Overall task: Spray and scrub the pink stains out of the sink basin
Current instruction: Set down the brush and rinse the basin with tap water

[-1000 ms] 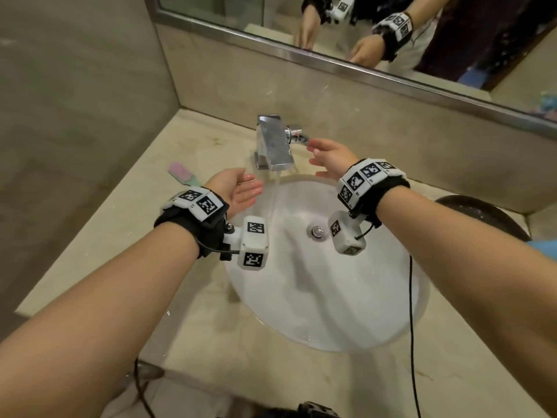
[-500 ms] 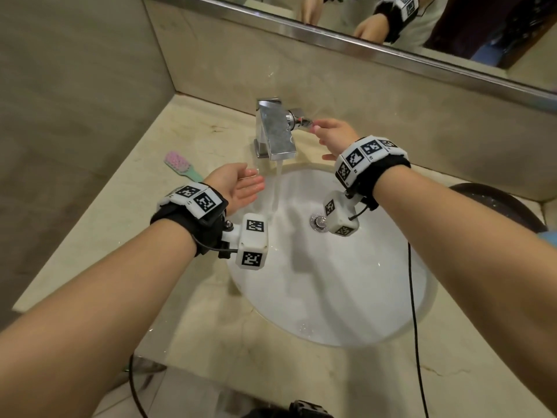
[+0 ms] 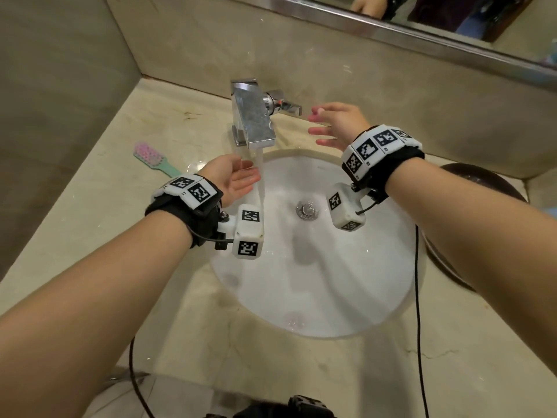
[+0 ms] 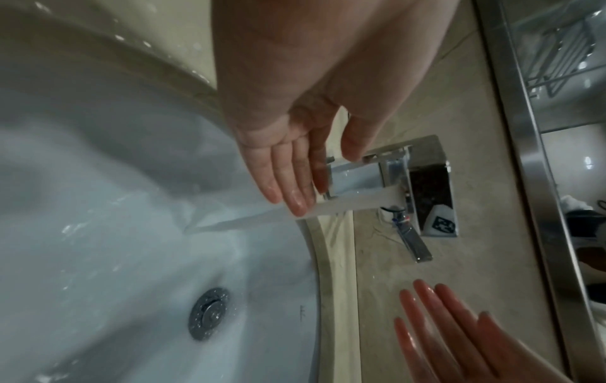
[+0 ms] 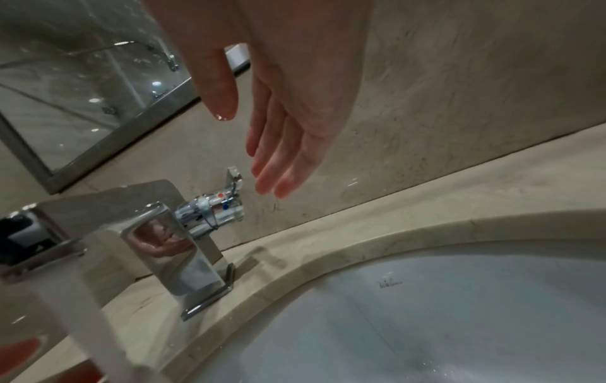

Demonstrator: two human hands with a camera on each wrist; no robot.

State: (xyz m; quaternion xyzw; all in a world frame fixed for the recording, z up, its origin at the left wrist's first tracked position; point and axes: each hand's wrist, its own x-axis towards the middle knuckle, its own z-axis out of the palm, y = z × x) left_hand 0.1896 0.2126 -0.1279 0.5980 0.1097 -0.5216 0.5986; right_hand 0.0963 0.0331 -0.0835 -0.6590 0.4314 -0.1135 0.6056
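A beige stone surface (image 3: 156,312) fills the head view, a mirror (image 3: 452,22) running along its 12 o'clock wall. Set into it, at centre, is the task's thing: the white sink (image 3: 325,285), wet all over, with no pink stain visible anywhere on the porcelain in any view. A dark round object (image 3: 482,188) sits at the sink's 3 o'clock edge; what it is cannot be told.

At the sink's 12 o'clock stands the chrome tap (image 3: 253,116), its lever (image 3: 287,107) pointing toward 3 o'clock, and water (image 3: 259,176) runs from the spout into the bowl. The left hand (image 3: 232,179) hovers at 10 o'clock of the drain (image 3: 307,210), its grip wide, palm up, fingertips at the edge of the stream and holding nothing. The right hand (image 3: 337,123) hangs just beside the lever's tip, at 1 o'clock of the drain, grip wide, fingers straight and wet, apart from the metal as the right wrist view shows.

A pink-bristled brush (image 3: 150,156) with a green handle lies untouched on the surface at 10 o'clock of the sink. No spray bottle is in view.

Judged from this, spraying and scrubbing look done and the work is at the rinse: what appears left is flushing the bowl, rinsing the hands and turning the lever to stop the water.
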